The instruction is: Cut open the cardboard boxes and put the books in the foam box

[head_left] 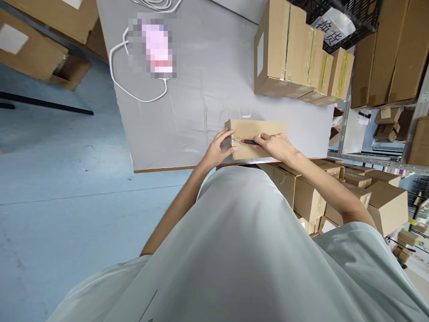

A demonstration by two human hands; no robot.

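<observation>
A small cardboard box (259, 127) lies near the front edge of the table, with clear tape at its left end. My left hand (216, 150) grips that end, thumb and fingers apart on either side of the tape. In my closed right hand (276, 145) is a screwdriver (248, 141) with a black and red handle and a thin metal shaft. It lies low over the box top, pointing left, its tip at the taped end between my left thumb and fingers. Whether the tip has gone through the tape is too small to tell.
Several taped cardboard boxes (278, 49) stand in a row at the table's back right. A blurred-out device on a white cable (142, 101) lies at the back left of the grey table (187, 107). More boxes (306, 197) are stacked below at the right.
</observation>
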